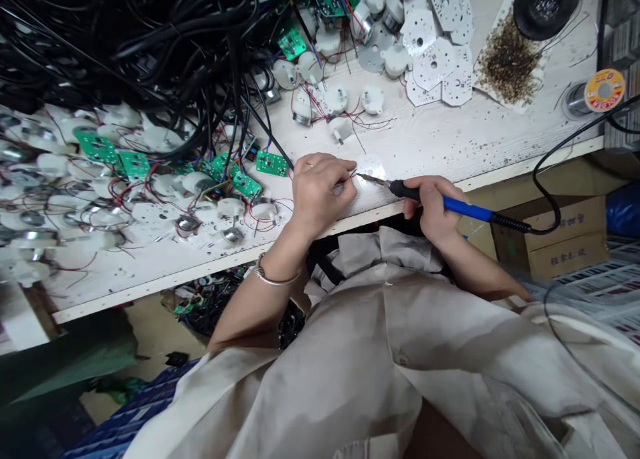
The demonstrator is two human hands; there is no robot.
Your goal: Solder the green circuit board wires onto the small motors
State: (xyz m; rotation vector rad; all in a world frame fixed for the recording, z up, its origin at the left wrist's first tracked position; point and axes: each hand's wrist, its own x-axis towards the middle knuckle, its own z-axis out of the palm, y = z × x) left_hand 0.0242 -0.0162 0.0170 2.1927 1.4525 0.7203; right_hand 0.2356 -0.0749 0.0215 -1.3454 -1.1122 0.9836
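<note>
My left hand (317,195) rests on the white workbench (415,145) with its fingertips pinched on a thin wire (351,173). My right hand (433,205) grips a blue-handled soldering iron (445,204) like a pen. The iron's metal tip (369,178) points left toward those fingertips, just over a white perforated disc (374,169) lying on the bench. The fingers of my left hand partly hide whatever the wire joins. Small white-cased motors (336,100) with red wires lie just beyond the hands.
Green circuit boards (273,163) and more motors crowd the bench to the left. A heap of black cables (135,45) fills the back left. White plates (435,62), a solder spool (603,91) and a brown-speckled sheet (509,62) lie at the back right. A cardboard box (555,239) sits below the right edge.
</note>
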